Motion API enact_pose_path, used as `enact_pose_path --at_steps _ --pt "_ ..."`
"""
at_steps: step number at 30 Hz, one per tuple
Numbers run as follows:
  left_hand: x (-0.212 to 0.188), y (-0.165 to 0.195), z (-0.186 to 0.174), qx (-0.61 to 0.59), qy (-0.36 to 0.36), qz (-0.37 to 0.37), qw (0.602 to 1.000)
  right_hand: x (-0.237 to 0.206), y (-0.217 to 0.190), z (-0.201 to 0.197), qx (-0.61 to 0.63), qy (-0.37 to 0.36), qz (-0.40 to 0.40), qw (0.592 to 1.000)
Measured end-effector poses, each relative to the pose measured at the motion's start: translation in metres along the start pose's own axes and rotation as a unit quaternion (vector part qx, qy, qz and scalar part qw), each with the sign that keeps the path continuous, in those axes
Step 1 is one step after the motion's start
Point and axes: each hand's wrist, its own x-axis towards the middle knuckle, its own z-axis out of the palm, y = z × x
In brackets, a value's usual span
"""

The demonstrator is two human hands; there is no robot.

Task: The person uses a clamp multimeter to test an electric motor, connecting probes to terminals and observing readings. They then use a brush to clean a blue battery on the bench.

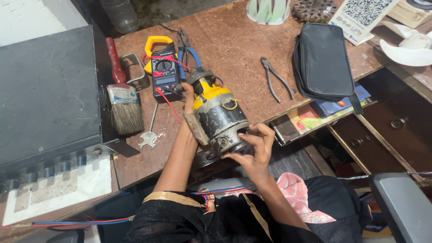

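Your left hand is mostly hidden behind the motor at the centre of the frame; you see only the thumb and the wrist, so its grip on the far side cannot be read. Your right hand covers the motor's lower end, and the shaft there is out of sight under your fingers. At the top edge, the clear bottle and the pale green cup are cut off. The white fan blade runs out at the upper right. The clamp meter display is too small to read. The drawer under the black pouch hides most of its papers.
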Motion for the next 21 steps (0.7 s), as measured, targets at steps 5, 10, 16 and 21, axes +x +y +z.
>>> enact_pose_path --at_steps 5,10,16,21 --pt "0.003 0.001 -0.004 0.025 0.031 0.005 0.999 0.008 -0.014 -0.002 -0.037 0.007 0.011 0.999" --pt "0.003 0.0 -0.006 -0.08 -0.06 -0.011 0.995 0.019 -0.032 0.008 0.021 0.024 -0.081 0.996" --pt "0.006 -0.012 -0.007 -0.108 -0.103 0.054 0.987 0.039 -0.049 0.009 0.021 0.076 -0.027 0.997" --pt "0.011 -0.032 -0.004 -0.092 -0.033 0.046 0.994 0.07 -0.065 -0.004 -0.022 0.099 0.049 0.994"
